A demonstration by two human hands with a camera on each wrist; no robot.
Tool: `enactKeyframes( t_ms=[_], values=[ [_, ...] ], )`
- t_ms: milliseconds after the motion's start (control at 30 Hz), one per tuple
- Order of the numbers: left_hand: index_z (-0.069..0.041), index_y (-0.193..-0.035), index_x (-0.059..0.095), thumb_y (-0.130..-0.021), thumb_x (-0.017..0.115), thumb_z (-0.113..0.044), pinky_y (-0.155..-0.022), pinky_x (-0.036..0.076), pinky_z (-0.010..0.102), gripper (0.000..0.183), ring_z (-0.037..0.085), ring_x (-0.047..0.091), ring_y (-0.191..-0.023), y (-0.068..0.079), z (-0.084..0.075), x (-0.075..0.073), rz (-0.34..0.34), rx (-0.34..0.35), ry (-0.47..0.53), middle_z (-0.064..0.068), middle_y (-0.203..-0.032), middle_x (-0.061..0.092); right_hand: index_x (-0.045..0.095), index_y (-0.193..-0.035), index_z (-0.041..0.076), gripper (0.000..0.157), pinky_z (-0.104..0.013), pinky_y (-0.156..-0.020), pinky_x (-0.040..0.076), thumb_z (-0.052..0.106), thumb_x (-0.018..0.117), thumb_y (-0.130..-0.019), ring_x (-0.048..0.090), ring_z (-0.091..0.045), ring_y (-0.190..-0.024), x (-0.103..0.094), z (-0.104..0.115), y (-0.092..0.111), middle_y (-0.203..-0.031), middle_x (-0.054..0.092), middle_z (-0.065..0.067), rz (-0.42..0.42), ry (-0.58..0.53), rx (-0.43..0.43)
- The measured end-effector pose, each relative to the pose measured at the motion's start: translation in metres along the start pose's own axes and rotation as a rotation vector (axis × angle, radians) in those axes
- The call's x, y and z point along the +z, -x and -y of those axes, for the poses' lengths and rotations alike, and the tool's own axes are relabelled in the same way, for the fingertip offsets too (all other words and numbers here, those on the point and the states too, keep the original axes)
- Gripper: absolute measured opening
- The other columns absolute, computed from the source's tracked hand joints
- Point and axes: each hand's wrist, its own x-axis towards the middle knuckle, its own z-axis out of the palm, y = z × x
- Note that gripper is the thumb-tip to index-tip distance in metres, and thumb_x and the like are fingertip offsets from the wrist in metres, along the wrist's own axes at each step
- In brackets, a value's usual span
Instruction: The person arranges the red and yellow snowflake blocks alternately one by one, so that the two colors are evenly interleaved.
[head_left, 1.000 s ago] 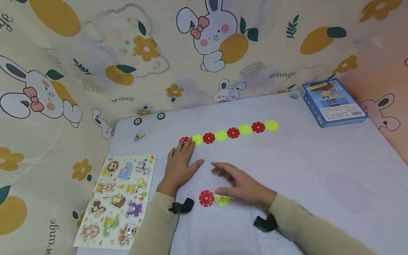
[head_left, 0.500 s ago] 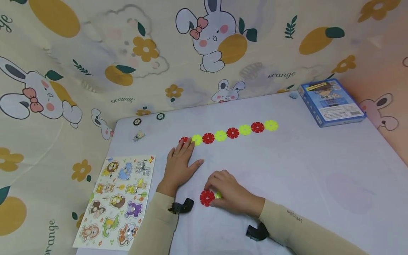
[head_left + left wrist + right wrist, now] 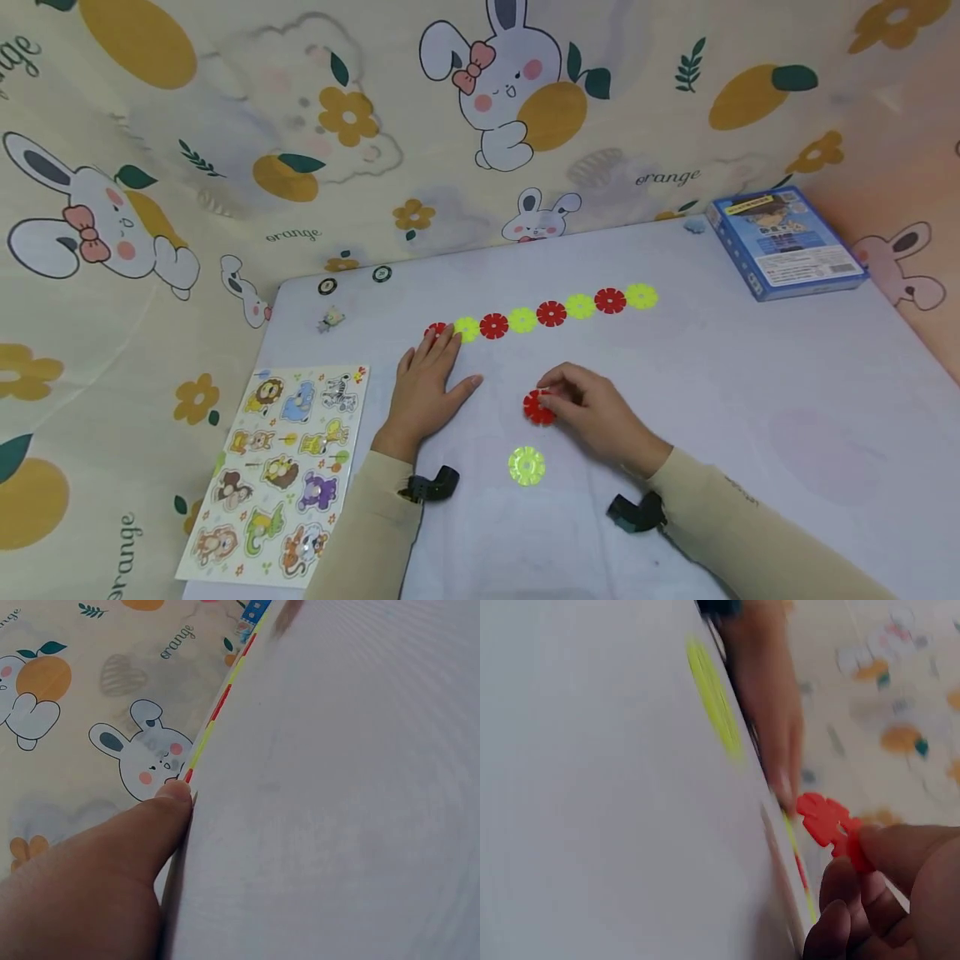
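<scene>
My right hand [image 3: 603, 417] pinches a red notched plastic disc [image 3: 538, 407] between thumb and fingers, held above the table; the right wrist view shows the red disc [image 3: 832, 823] tilted at the fingertips. Below it on the table lies a single yellow-green disc [image 3: 527, 466]. Farther back runs a row of alternating red and yellow-green discs, among them a red one [image 3: 551, 313] and a yellow-green one [image 3: 641, 296] at the right end. My left hand [image 3: 426, 398] lies flat on the table, its straight fingertips partly covering the red disc [image 3: 435, 332] at the row's left end.
A sticker-like animal board [image 3: 279, 475] lies at the left. Two small black rings, one of them a ring [image 3: 327, 287], and a small figure [image 3: 330, 319] lie at the back left. A blue box [image 3: 787, 242] sits at the back right, before the patterned cloth.
My right hand came down by the two loose discs, took hold of the red one and lifted it up and to the right. The left hand has stayed in place.
</scene>
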Motion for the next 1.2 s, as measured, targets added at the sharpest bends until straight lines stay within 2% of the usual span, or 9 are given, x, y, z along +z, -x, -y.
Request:
enactKeyframes(
  t_ms=[133,400,600,700,767,867,1000,1100,1200],
  values=[
    [-0.023,-0.152,0.030,-0.087,0.040,-0.071,-0.110,0.012,0.054,0.081,0.022,0.011,-0.144,0.000,0.000,0.000,0.008,0.006,0.013,-0.005,-0.157,0.021,0.062,-0.109,0.027,0.022,-0.027,-0.066,0.052,0.027,0.070,-0.089,0.057,-0.014,-0.079,-0.033,-0.021,0.002,-0.094,0.061,0.009,-0.115,0.068,0.017],
    [-0.024,-0.152,0.029,-0.087,0.040,-0.071,-0.109,0.012,0.056,0.081,0.023,0.011,-0.144,0.001,-0.001,0.000,0.007,0.011,0.018,-0.004,-0.157,0.020,0.060,-0.115,0.021,0.028,-0.025,-0.064,0.054,0.038,0.061,-0.093,0.057,-0.021,-0.084,-0.100,-0.051,0.007,-0.101,0.059,0.000,-0.283,0.118,0.199],
    [-0.024,-0.152,0.029,-0.087,0.038,-0.072,-0.109,0.012,0.055,0.081,0.023,0.011,-0.144,0.000,0.000,0.001,0.008,0.008,0.008,-0.005,-0.157,0.020,0.056,-0.124,0.015,0.043,-0.023,-0.062,0.052,0.047,0.052,-0.095,0.055,-0.026,-0.084,-0.145,-0.070,0.001,-0.107,0.055,-0.008,-0.382,0.094,0.356],
    [-0.024,-0.152,0.029,-0.087,0.038,-0.072,-0.109,0.013,0.055,0.081,0.023,0.011,-0.144,0.000,-0.001,0.001,0.007,0.007,0.005,-0.005,-0.157,0.020,0.049,-0.136,0.015,0.049,-0.022,-0.066,0.053,0.043,0.051,-0.096,0.058,-0.026,-0.090,-0.159,-0.076,-0.003,-0.117,0.052,-0.011,-0.424,0.023,0.392],
    [-0.024,-0.152,0.030,-0.087,0.039,-0.072,-0.109,0.012,0.055,0.081,0.023,0.011,-0.144,0.000,-0.001,0.001,0.008,0.008,0.009,-0.004,-0.157,0.020,0.043,-0.144,0.020,0.052,-0.021,-0.071,0.053,0.042,0.051,-0.097,0.059,-0.026,-0.097,-0.163,-0.078,-0.006,-0.127,0.049,-0.011,-0.440,-0.009,0.406],
    [-0.023,-0.152,0.030,-0.087,0.039,-0.072,-0.109,0.012,0.055,0.081,0.023,0.011,-0.144,0.001,0.000,0.001,0.010,0.009,0.009,-0.004,-0.157,0.020,0.036,-0.149,0.025,0.057,-0.028,-0.084,0.051,0.043,0.051,-0.097,0.052,-0.025,-0.116,-0.163,-0.079,-0.007,-0.140,0.041,-0.007,-0.434,0.060,0.390],
    [-0.024,-0.152,0.030,-0.087,0.040,-0.071,-0.110,0.011,0.055,0.081,0.022,0.010,-0.144,0.001,0.000,0.001,0.009,0.006,0.001,-0.005,-0.157,0.020,0.030,-0.152,0.019,0.066,-0.054,-0.096,0.040,0.046,0.053,-0.095,0.022,-0.030,-0.139,-0.157,-0.078,-0.010,-0.154,0.025,-0.006,-0.330,0.324,0.313],
    [-0.024,-0.152,0.029,-0.087,0.040,-0.071,-0.110,0.012,0.054,0.081,0.022,0.010,-0.144,0.000,0.000,0.000,0.008,0.004,-0.001,-0.005,-0.157,0.020,0.025,-0.152,0.011,0.076,-0.066,-0.097,0.029,0.048,0.055,-0.094,0.004,-0.037,-0.142,-0.153,-0.077,-0.014,-0.158,0.014,-0.011,-0.226,0.482,0.261],
    [-0.024,-0.152,0.029,-0.087,0.040,-0.071,-0.110,0.012,0.054,0.081,0.022,0.010,-0.144,0.000,0.000,0.001,0.009,0.005,0.001,-0.005,-0.157,0.020,0.024,-0.151,0.006,0.079,-0.069,-0.096,0.024,0.050,0.055,-0.093,-0.001,-0.039,-0.142,-0.149,-0.078,-0.017,-0.158,0.012,-0.015,-0.176,0.571,0.249]
  ],
)
